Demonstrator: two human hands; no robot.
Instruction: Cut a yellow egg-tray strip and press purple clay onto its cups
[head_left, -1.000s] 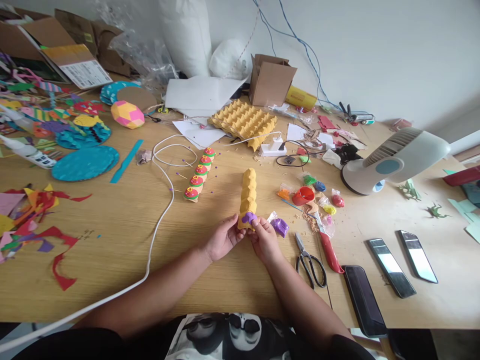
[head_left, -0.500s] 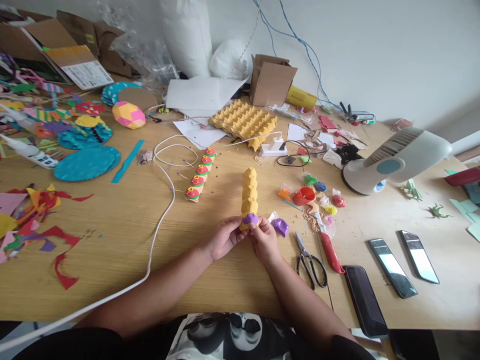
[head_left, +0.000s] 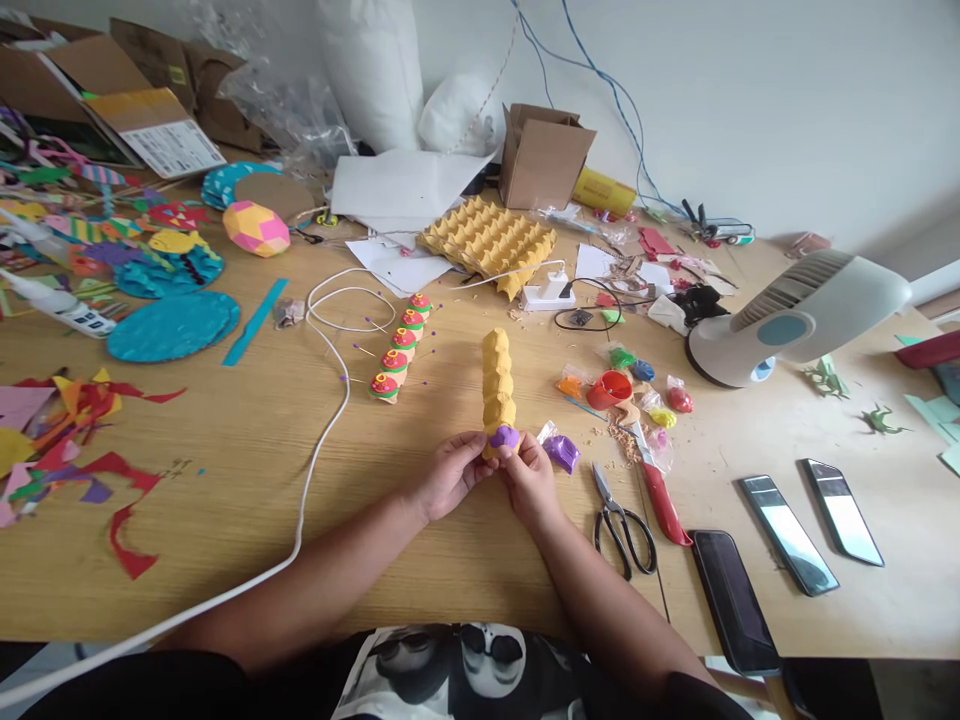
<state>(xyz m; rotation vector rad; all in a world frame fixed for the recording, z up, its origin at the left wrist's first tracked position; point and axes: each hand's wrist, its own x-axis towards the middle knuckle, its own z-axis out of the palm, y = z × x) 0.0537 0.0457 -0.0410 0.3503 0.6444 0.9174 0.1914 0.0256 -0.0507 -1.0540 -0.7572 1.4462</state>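
Note:
A yellow strip of egg-carton cups [head_left: 498, 385] lies lengthwise on the wooden table [head_left: 247, 470], pointing away from me. A lump of purple clay [head_left: 504, 437] sits on its near end. My left hand [head_left: 448, 475] and my right hand [head_left: 529, 482] meet at that end, fingers pinched on the purple clay and the carton's tip. A small bag of purple clay [head_left: 559, 453] lies just right of my right hand. A decorated carton strip [head_left: 400, 346] with red, green and yellow tops lies to the left.
Scissors [head_left: 621, 515] and a red-handled knife [head_left: 656, 492] lie to the right, with three phones [head_left: 784, 535] beyond. Clay bags and a red cup [head_left: 609, 388], a white fan [head_left: 795, 320], an egg tray [head_left: 487, 240], a cardboard box [head_left: 541, 157], a white cable [head_left: 322, 400] and paper scraps [head_left: 75, 440] surround them.
My hands stay pinched on the purple clay at the carton's near end. The view has shifted slightly; nothing else has moved.

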